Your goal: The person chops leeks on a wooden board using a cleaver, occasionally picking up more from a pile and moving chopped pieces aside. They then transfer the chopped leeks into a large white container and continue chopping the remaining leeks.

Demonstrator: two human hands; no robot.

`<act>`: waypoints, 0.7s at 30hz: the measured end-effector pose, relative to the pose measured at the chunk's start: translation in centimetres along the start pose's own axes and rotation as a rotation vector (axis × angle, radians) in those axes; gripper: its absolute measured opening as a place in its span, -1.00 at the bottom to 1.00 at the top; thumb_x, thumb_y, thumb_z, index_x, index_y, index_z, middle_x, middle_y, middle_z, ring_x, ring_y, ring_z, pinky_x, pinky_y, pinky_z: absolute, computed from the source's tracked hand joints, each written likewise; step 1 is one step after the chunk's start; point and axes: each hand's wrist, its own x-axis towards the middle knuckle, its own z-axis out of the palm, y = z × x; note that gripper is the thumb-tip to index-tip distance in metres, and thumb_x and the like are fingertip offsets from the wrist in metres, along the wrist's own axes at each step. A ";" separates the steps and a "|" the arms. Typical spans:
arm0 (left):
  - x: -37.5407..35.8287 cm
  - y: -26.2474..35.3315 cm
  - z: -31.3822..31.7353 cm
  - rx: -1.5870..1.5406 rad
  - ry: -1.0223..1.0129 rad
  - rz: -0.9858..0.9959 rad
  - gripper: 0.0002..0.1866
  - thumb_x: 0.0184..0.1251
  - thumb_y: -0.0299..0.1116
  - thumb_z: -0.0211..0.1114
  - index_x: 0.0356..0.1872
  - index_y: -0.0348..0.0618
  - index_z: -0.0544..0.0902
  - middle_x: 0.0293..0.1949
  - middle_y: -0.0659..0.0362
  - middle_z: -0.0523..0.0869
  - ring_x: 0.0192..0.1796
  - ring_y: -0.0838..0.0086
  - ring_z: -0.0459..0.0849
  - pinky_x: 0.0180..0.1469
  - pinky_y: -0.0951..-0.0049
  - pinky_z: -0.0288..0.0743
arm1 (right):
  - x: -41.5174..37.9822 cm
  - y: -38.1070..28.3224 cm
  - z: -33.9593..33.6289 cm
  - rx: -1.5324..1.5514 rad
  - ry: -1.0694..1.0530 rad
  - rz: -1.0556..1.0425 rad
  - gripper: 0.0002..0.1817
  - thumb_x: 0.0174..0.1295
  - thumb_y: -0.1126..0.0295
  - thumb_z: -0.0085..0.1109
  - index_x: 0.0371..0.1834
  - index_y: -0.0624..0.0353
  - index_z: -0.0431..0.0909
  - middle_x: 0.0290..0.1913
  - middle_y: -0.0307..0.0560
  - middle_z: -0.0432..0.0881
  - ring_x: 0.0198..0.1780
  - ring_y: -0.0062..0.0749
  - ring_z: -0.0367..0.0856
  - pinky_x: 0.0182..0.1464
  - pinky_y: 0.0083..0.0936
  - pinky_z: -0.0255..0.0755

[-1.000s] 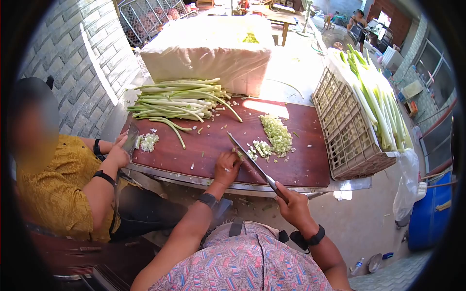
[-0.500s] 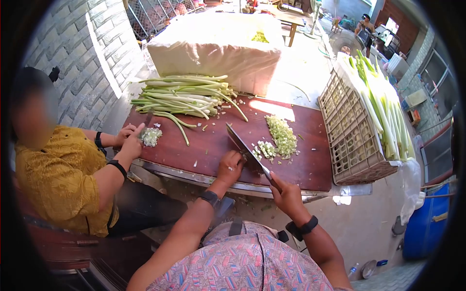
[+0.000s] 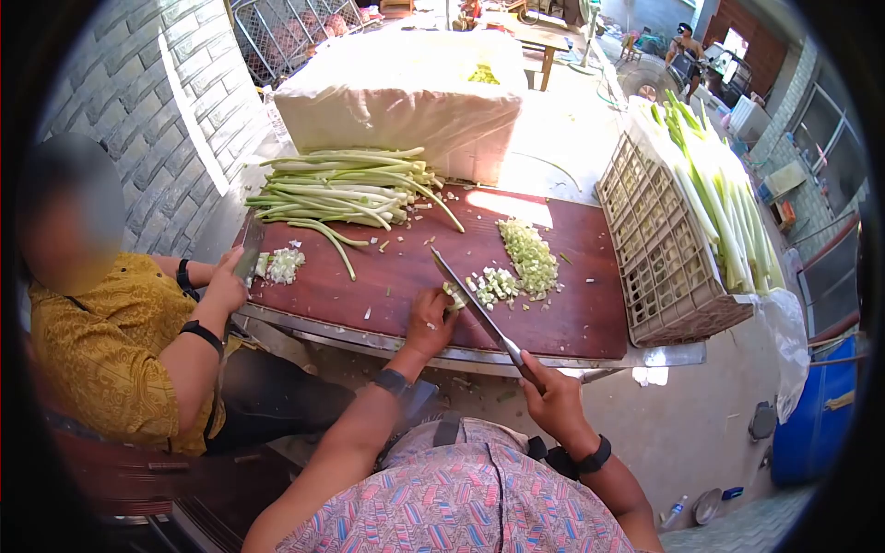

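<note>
My right hand [image 3: 555,394] grips the handle of a long knife [image 3: 475,308] whose blade lies down on the red cutting board [image 3: 406,276]. My left hand [image 3: 430,320] is closed on a short green stalk piece [image 3: 453,296] right beside the blade. Just past the blade lies a pile of chopped green pieces [image 3: 522,263]. A bundle of long green stalks [image 3: 346,189] rests at the board's far left.
A person in a yellow shirt [image 3: 106,346] sits at left, chopping a small pile [image 3: 279,265] with a knife [image 3: 247,252]. A plastic crate [image 3: 659,249] of long stalks stands at right. A white-covered box [image 3: 401,92] is behind the board; a blue barrel [image 3: 816,419] at far right.
My knife was raised half a second ago and has come down onto the board beside my left hand. The person at left has kept chopping the small pile.
</note>
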 end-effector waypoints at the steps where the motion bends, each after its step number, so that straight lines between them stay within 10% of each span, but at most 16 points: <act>1: -0.1 -0.1 0.1 0.003 0.010 0.012 -0.79 0.01 -0.55 0.38 -0.31 -0.19 0.57 -0.21 0.01 0.61 -0.14 0.05 0.62 -0.12 0.16 0.53 | -0.1 -0.1 0.0 -0.007 -0.002 -0.011 -0.47 0.13 0.48 0.33 0.24 0.08 0.56 -0.40 0.15 0.67 -0.42 -0.11 0.70 -0.32 -0.36 0.52; 21: 0.2 -0.5 0.4 0.008 0.006 -0.039 -0.94 0.07 -0.54 0.35 -0.44 -0.17 0.63 -0.33 0.05 0.60 -0.21 0.06 0.58 -0.17 0.14 0.50 | 6.0 0.2 5.5 -0.058 -0.059 -0.107 -0.46 0.18 0.33 0.26 0.29 -0.13 0.51 -0.52 0.17 0.59 -0.46 0.15 0.61 -0.38 -0.02 0.47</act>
